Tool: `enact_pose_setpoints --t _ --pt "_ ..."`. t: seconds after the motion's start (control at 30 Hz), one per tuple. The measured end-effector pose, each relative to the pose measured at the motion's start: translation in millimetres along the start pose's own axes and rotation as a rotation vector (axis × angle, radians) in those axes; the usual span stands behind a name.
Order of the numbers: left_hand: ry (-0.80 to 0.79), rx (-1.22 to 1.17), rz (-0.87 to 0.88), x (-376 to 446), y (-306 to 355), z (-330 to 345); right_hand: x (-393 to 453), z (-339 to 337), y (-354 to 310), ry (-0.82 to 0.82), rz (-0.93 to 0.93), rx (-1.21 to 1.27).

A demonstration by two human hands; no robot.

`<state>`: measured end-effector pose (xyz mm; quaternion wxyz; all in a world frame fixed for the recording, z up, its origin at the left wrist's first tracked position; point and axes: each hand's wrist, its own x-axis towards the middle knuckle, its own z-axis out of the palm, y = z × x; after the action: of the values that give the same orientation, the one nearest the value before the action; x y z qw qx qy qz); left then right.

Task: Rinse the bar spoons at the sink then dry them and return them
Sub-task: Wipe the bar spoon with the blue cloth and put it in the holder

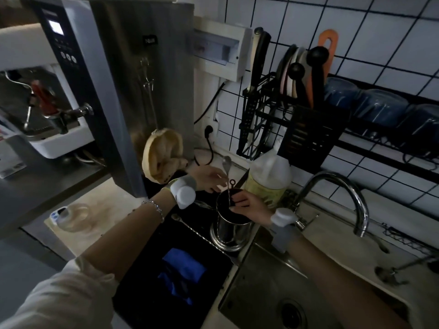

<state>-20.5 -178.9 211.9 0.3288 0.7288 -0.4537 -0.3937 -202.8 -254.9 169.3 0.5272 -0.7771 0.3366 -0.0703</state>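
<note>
A dark mat [147, 276] covered the counter [99, 207] left of the sink [268, 286]. On the mat lay a blue cloth [183, 271], a steel cup [229, 227] standing upright near the sink's corner, and a long twisted spoon [190, 227] lying flat beside the cup. A clear glass [76, 216] stood on the pale counter farther left. A plastic jug [269, 178] stood behind the cup, by the tap [342, 198]. Another spoon [392, 271] rested on the ledge right of the sink.
</note>
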Motion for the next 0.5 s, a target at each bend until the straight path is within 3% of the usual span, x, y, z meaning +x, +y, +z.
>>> enact_pose_setpoints --t 0.17,0.23,0.37,0.43,0.5 --pt "-0.002 -0.05 0.002 0 -19 -18 -9 -4 -4 -0.045 0.048 0.134" --pt "0.022 -0.086 0.007 -5 -30 -31 -13 -3 -8 -0.232 0.085 0.221" --pt "0.075 -0.149 -0.028 -18 -59 -46 -17 13 -4 -0.85 0.149 0.247" --pt "0.091 -0.149 -0.042 -26 -69 -49 -11 28 5 -0.971 0.173 0.211" --pt "0.095 -0.137 -0.073 -37 -83 -50 -2 51 16 -0.931 0.235 0.142"
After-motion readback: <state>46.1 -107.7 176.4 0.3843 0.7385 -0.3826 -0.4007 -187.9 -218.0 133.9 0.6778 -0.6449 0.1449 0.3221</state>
